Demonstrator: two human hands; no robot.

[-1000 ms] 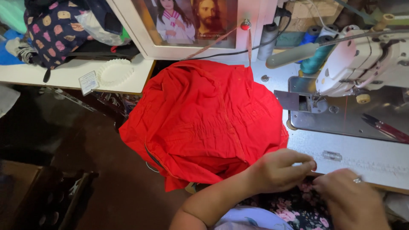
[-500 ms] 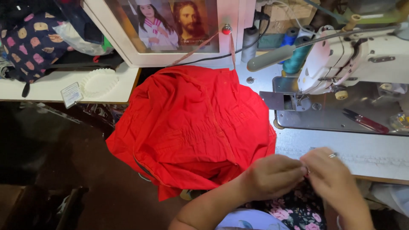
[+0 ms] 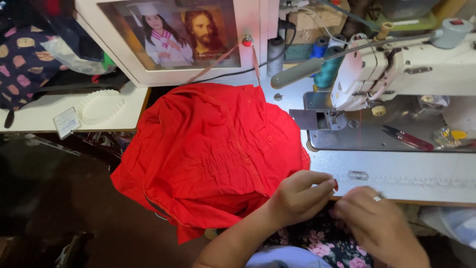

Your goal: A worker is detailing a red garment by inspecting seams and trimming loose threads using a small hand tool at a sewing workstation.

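Left hand [image 3: 297, 198], lower centre of frame: fingers curled, thumb and forefinger tips pinched together at the near edge of the desk [image 3: 421, 173]. A small bit of red shows at the fingertips; cannot tell whether it is cloth or thread. Heel of this hand lies against the lower right edge of the red garment [image 3: 208, 154].

Right hand [image 3: 379, 226], lower right of frame: fingers bent inward, tips just beside those of the left hand, a ring on one finger. Grip is closed, but what it holds is hidden by the fingers.

Red garment: bunched heap in the centre of the frame, spread over the left end of the desk and hanging off its near edge at lower left. A gathered, puckered band runs across its middle.

Sewing machine [image 3: 396, 69]: white, upper right of frame, head over a grey metal plate, well apart from both hands. A red-handled tool [image 3: 409, 140] lies on the plate to the right. Teal thread spool [image 3: 328, 69] and blue spool [image 3: 320, 47] stand behind the machine.

Upper centre: white-framed picture [image 3: 173, 37]. Upper left: a white side shelf [image 3: 34, 114] bearing a white scalloped dish [image 3: 99, 105]; a dark patterned bag [image 3: 22, 64] above it.
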